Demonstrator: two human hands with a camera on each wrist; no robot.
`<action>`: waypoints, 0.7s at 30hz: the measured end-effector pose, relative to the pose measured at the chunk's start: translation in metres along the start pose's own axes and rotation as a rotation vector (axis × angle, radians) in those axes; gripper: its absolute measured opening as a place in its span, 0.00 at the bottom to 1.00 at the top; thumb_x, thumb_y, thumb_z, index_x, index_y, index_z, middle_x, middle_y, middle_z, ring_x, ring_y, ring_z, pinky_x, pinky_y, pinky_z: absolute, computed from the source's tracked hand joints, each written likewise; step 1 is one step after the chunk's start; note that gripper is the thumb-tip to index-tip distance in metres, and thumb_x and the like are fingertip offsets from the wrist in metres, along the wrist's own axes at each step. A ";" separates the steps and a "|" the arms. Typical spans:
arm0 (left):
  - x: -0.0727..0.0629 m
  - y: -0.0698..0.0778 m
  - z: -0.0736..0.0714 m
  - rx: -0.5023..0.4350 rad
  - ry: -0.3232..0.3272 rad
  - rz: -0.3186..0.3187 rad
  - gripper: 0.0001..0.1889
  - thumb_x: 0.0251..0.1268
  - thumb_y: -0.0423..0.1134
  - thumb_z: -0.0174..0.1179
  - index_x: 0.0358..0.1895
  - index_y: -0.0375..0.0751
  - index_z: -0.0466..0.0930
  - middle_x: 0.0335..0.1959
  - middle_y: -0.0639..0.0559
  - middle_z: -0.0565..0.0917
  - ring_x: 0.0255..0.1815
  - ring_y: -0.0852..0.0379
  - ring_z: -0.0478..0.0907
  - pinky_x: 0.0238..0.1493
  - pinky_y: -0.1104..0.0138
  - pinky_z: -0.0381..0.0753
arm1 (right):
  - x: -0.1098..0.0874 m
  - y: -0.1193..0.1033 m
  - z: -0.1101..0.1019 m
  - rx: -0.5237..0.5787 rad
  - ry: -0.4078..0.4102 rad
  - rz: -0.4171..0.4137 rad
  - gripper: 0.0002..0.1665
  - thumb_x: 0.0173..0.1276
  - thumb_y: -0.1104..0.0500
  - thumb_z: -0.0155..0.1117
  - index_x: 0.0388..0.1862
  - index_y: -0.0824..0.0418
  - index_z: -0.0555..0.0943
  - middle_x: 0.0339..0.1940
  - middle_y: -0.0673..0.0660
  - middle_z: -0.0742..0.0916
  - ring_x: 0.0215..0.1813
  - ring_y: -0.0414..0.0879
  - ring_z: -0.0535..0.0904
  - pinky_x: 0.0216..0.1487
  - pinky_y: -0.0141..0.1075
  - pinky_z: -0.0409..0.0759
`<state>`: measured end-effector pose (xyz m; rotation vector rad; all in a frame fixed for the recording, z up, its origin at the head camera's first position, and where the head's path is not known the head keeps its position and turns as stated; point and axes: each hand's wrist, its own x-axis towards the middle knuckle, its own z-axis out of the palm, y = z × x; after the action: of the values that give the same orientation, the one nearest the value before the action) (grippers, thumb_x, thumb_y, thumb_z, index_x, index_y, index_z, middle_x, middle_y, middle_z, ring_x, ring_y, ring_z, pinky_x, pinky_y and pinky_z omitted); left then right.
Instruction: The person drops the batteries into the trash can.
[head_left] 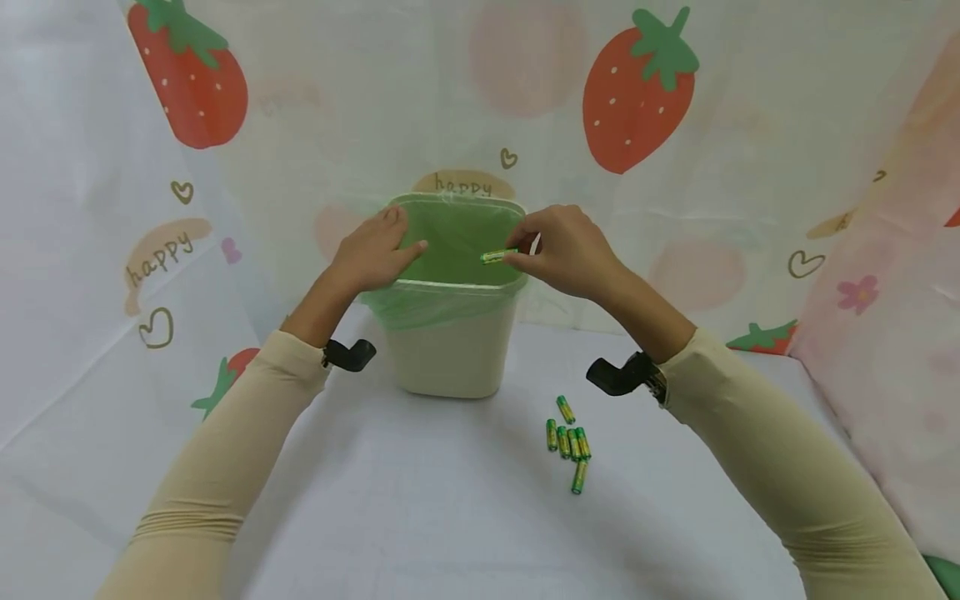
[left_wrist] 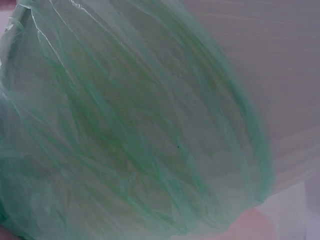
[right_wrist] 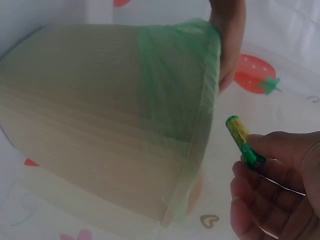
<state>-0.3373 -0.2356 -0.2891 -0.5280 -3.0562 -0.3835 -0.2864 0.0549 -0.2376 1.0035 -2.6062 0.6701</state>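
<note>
My right hand (head_left: 566, 250) pinches a green and yellow battery (head_left: 495, 256) between thumb and fingertips. In the head view this battery overlaps the mouth of a pale waste bin (head_left: 450, 354), near its right side. A thin green bin bag (head_left: 420, 304) lines the bin and is folded down over the rim. On the bin's left rim rests my left hand (head_left: 375, 250), its thumb stretched out over the opening. The right wrist view shows the battery (right_wrist: 245, 142) held tilted, just outside the rim. Bag folds (left_wrist: 140, 125) fill most of the left wrist view.
Several more batteries (head_left: 564, 442) lie in a loose cluster on the white tabletop (head_left: 420, 500), to the right in front of the bin. Behind the bin hangs a white cloth (head_left: 375, 108) printed with strawberries, and a pinkish side cloth (head_left: 892, 367) borders the right.
</note>
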 end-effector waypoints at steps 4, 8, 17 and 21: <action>0.001 -0.001 0.002 0.000 0.010 0.005 0.41 0.85 0.56 0.36 0.80 0.26 0.35 0.82 0.32 0.37 0.83 0.40 0.33 0.81 0.49 0.38 | 0.011 -0.001 0.008 -0.029 -0.019 0.001 0.06 0.67 0.60 0.73 0.39 0.61 0.91 0.32 0.54 0.89 0.32 0.47 0.80 0.34 0.41 0.76; 0.001 0.000 0.001 0.006 0.012 0.007 0.41 0.85 0.56 0.36 0.80 0.25 0.35 0.82 0.32 0.37 0.83 0.40 0.33 0.81 0.50 0.38 | 0.021 -0.001 0.013 -0.043 -0.025 -0.022 0.06 0.67 0.60 0.72 0.39 0.61 0.91 0.31 0.54 0.89 0.35 0.48 0.80 0.36 0.41 0.76; 0.003 0.001 0.003 -0.004 0.011 -0.004 0.41 0.85 0.56 0.36 0.80 0.26 0.35 0.82 0.33 0.37 0.83 0.40 0.33 0.81 0.49 0.39 | 0.032 0.001 0.020 -0.005 -0.060 0.041 0.08 0.68 0.61 0.72 0.43 0.62 0.90 0.33 0.56 0.89 0.38 0.48 0.83 0.39 0.43 0.79; 0.003 0.001 0.005 0.005 0.008 0.000 0.41 0.85 0.56 0.36 0.80 0.26 0.36 0.82 0.33 0.37 0.83 0.40 0.33 0.81 0.49 0.39 | 0.035 0.004 0.022 0.002 -0.059 0.087 0.13 0.69 0.61 0.70 0.51 0.62 0.88 0.40 0.59 0.90 0.44 0.51 0.84 0.43 0.45 0.81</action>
<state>-0.3395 -0.2327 -0.2932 -0.5256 -3.0488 -0.3773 -0.3157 0.0268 -0.2434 0.9284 -2.7148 0.6738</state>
